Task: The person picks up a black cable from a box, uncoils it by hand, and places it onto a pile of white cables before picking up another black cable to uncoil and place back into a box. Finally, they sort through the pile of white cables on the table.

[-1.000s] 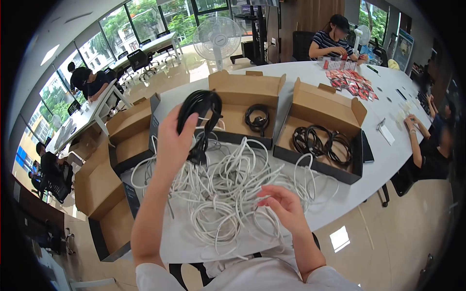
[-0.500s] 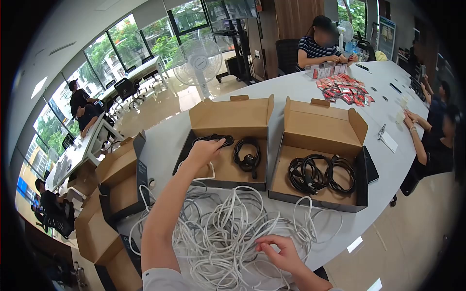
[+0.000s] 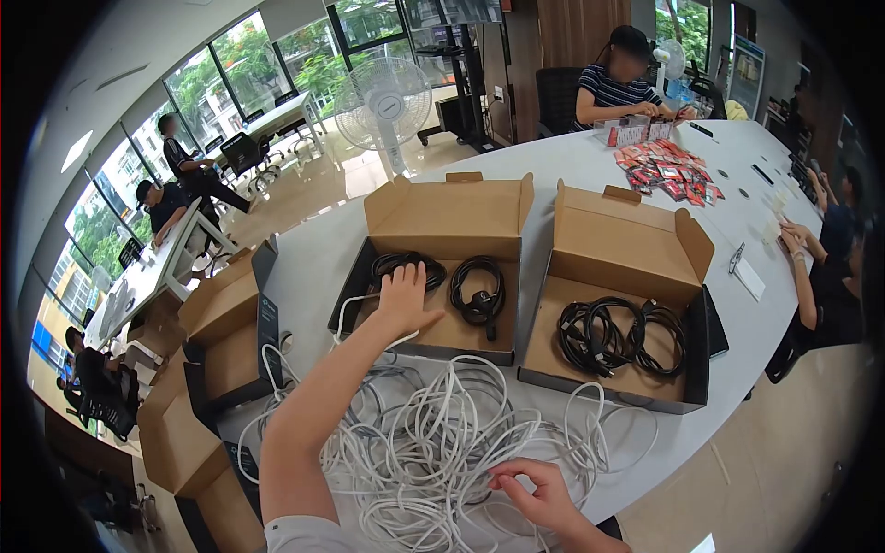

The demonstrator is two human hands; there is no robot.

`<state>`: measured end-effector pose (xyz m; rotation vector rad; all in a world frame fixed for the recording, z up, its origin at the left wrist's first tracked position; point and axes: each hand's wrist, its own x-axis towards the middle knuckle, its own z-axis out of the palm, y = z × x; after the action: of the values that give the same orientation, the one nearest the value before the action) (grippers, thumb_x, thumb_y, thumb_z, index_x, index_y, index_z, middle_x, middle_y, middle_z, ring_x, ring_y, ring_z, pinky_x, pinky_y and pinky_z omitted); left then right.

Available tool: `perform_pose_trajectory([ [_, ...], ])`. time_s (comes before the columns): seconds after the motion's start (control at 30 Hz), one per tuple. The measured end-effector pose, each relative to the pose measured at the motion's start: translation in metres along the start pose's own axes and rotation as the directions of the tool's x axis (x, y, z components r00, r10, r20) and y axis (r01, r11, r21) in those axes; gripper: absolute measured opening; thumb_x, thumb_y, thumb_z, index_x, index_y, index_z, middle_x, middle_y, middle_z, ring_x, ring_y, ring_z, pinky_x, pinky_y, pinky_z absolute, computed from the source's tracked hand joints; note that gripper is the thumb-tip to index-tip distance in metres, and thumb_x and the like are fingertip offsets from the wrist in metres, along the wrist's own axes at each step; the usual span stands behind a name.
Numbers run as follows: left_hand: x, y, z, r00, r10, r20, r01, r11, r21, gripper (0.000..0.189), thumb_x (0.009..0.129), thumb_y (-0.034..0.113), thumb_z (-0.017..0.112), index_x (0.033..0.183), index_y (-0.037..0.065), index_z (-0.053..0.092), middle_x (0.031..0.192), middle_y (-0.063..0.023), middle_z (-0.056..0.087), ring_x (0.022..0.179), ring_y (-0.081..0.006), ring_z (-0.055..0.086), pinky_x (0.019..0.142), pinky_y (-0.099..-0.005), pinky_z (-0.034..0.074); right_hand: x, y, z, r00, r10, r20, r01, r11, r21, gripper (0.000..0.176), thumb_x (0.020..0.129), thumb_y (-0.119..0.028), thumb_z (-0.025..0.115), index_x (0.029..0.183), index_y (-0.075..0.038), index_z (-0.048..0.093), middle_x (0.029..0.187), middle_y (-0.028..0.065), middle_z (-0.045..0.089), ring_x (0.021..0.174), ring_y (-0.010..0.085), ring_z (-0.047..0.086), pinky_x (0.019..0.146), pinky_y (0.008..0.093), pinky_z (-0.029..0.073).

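Observation:
My left hand (image 3: pixel 403 300) reaches into the middle cardboard box (image 3: pixel 442 347), its fingers spread over a coiled black cable (image 3: pixel 430 268). To its right in that box lies a second coiled black cable with a plug (image 3: pixel 479 300). A large tangle of white cables (image 3: pixel 433 433) covers the table in front of me. At the tangle's right side, my right hand (image 3: pixel 536 491) has curled fingers, with the fingertips closed at a white cable. Part of the left coil is hidden under my left hand.
A box on the right (image 3: pixel 544 364) holds coiled black cables (image 3: pixel 618 336). Two more open boxes stand at the left, one being this black-sided box (image 3: pixel 235 369). Small red packets (image 3: pixel 668 170) lie piled at the far end, near a seated person (image 3: pixel 618 88). A fan (image 3: pixel 387 106) stands behind the table.
My left hand has moved slightly right and down, and its fingers have spread over the black coil. The right hand stays by the white tangle. The view has shifted a little.

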<state>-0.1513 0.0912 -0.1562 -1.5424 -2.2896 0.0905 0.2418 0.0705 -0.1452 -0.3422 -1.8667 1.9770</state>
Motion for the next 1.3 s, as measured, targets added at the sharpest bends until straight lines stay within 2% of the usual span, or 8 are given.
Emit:
perform_pose_trajectory([
  [0.1, -0.015, 0.002, -0.014, 0.996, -0.074, 0.048, 0.069, 0.993, 0.096, 0.123, 0.058, 0.050, 0.077, 0.144, -0.005, 0.008, 0.136, -0.0247, 0.033, 0.122, -0.0370, 0.040, 0.093, -0.0488, 0.042, -0.001, 0.000, -0.002, 1.000, 0.024, 0.013, -0.025, 0.999, 0.043, 0.017, 0.089, -0.002, 0.055, 0.103, 0.003, 0.063, 0.086, 0.0094, 0.068, 0.081, 0.0143, 0.065, 0.075, 0.0272, 0.051],
  [0.2, -0.011, -0.012, -0.054, 0.835, -0.205, 0.511, 0.177, 0.979, 0.103, 0.126, 0.057, 0.044, 0.077, 0.145, -0.004, 0.001, 0.141, -0.0266, 0.027, 0.124, -0.0383, 0.039, 0.094, -0.0464, 0.043, -0.002, 0.003, -0.001, 0.999, 0.042, 0.013, -0.043, 0.996, 0.081, 0.018, 0.089, -0.002, 0.055, 0.104, 0.003, 0.063, 0.087, 0.0086, 0.068, 0.081, 0.0130, 0.064, 0.076, 0.0264, 0.051],
  [0.43, -0.031, -0.069, -0.107, 0.671, -0.113, 0.733, 0.360, 0.914, -0.189, 0.028, 0.078, 0.014, 0.058, 0.102, 0.000, 0.063, 0.076, -0.0147, 0.068, 0.063, -0.0221, 0.069, 0.057, -0.0334, 0.055, -0.003, 0.013, 0.001, 0.999, 0.036, 0.007, -0.037, 0.986, 0.165, 0.019, 0.090, -0.004, 0.054, 0.106, 0.003, 0.063, 0.087, 0.0066, 0.068, 0.082, 0.0108, 0.063, 0.075, 0.0245, 0.049],
  [0.57, -0.056, -0.095, -0.150, 0.765, -0.273, 0.583, 0.555, 0.738, -0.384, 0.026, 0.086, 0.006, 0.046, 0.107, 0.000, 0.060, 0.074, -0.0122, 0.067, 0.054, -0.0191, 0.065, 0.046, -0.0305, 0.049, -0.004, 0.014, 0.002, 1.000, 0.015, -0.008, -0.013, 0.979, 0.204, 0.019, 0.091, -0.004, 0.054, 0.107, 0.002, 0.063, 0.086, 0.0056, 0.066, 0.081, 0.0108, 0.062, 0.075, 0.0243, 0.050],
  [0.83, -0.140, -0.092, -0.258, 0.899, -0.394, 0.193, 0.416, 0.628, -0.657, 0.028, 0.097, 0.013, 0.040, 0.117, 0.000, 0.053, 0.068, -0.0041, 0.059, 0.042, -0.0085, 0.049, 0.042, -0.0224, 0.041, -0.006, 0.014, 0.010, 0.991, -0.078, -0.110, 0.098, 0.978, 0.185, 0.016, 0.091, -0.004, 0.053, 0.103, 0.002, 0.063, 0.081, 0.0045, 0.065, 0.075, 0.0084, 0.060, 0.070, 0.0227, 0.048],
  [0.97, -0.199, -0.044, -0.300, 0.896, -0.362, 0.255, 0.428, 0.555, -0.714, 0.029, 0.097, 0.018, 0.044, 0.117, 0.002, 0.060, 0.070, -0.0015, 0.057, 0.047, -0.0073, 0.050, 0.046, -0.0208, 0.040, -0.012, 0.001, 0.007, 0.948, -0.224, -0.224, 0.232, 0.973, 0.006, 0.015, 0.091, -0.004, 0.053, 0.100, 0.002, 0.063, 0.080, 0.0044, 0.065, 0.075, 0.0090, 0.061, 0.070, 0.0224, 0.048],
  [1.13, -0.278, 0.014, -0.243, 0.988, -0.116, 0.105, 0.155, 0.794, -0.588, 0.023, 0.089, 0.014, 0.058, 0.107, 0.003, 0.066, 0.078, -0.0094, 0.063, 0.068, -0.0141, 0.060, 0.059, -0.0262, 0.047, -0.028, -0.028, -0.001, 0.898, -0.342, -0.279, 0.354, 0.935, -0.007, 0.013, 0.091, -0.003, 0.053, 0.098, 0.002, 0.062, 0.085, 0.0052, 0.065, 0.078, 0.0105, 0.062, 0.071, 0.0225, 0.049],
  [1.3, -0.298, 0.064, -0.180, 0.940, -0.336, -0.067, 0.213, 0.726, -0.654, 0.022, 0.084, 0.008, 0.061, 0.105, 0.004, 0.065, 0.082, -0.0107, 0.059, 0.065, -0.0190, 0.058, 0.059, -0.0289, 0.048, -0.020, -0.045, 0.002, 0.874, -0.411, -0.260, 0.413, 0.909, -0.048, 0.013, 0.091, -0.002, 0.052, 0.098, 0.001, 0.062, 0.088, 0.0052, 0.064, 0.079, 0.0107, 0.062, 0.071, 0.0230, 0.049],
])
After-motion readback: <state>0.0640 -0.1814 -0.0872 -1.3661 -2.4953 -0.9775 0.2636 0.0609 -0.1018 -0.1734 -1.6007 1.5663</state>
